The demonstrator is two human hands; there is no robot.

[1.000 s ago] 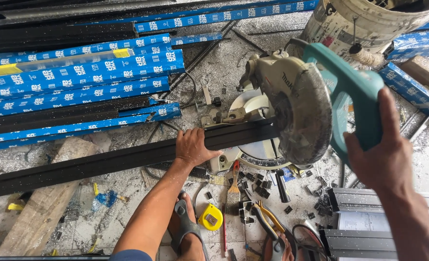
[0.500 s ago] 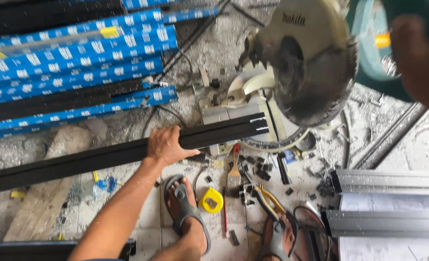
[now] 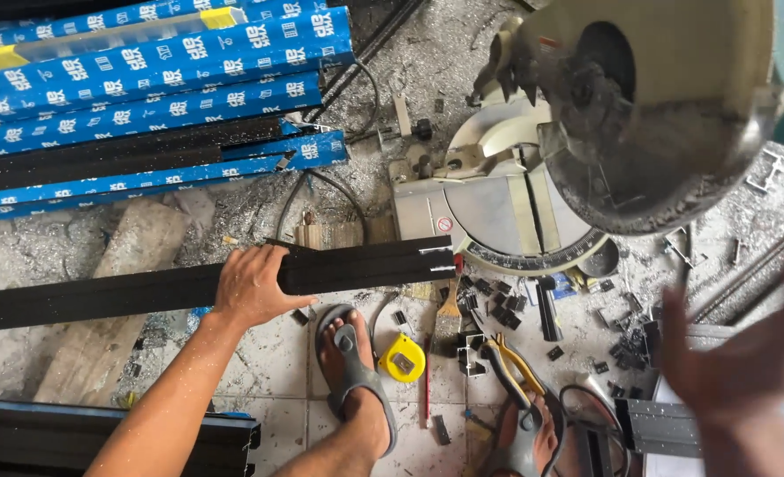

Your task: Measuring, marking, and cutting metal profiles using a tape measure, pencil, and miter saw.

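Note:
My left hand point(image 3: 252, 286) grips a long black metal profile point(image 3: 101, 296) that lies across the floor, its cut end point(image 3: 436, 258) resting at the left edge of the mitre saw's table point(image 3: 498, 212). The saw's head with its round blade guard point(image 3: 657, 115) is raised above the table. My right hand point(image 3: 750, 353) hangs blurred at the right, off the saw, fingers spread and holding nothing.
Blue-wrapped profiles point(image 3: 154, 79) are stacked at the upper left. A yellow tape measure point(image 3: 403, 359), a brush point(image 3: 448, 318), pliers point(image 3: 514, 362) and several small black offcuts point(image 3: 498, 305) litter the tiles by my sandalled feet point(image 3: 352, 371). Silver profiles point(image 3: 674, 424) lie lower right, black ones point(image 3: 101, 433) lower left.
The saw head has swung up off the profile. My right hand has let go of the saw handle and dropped to the lower right. My left hand pulled the black profile leftward.

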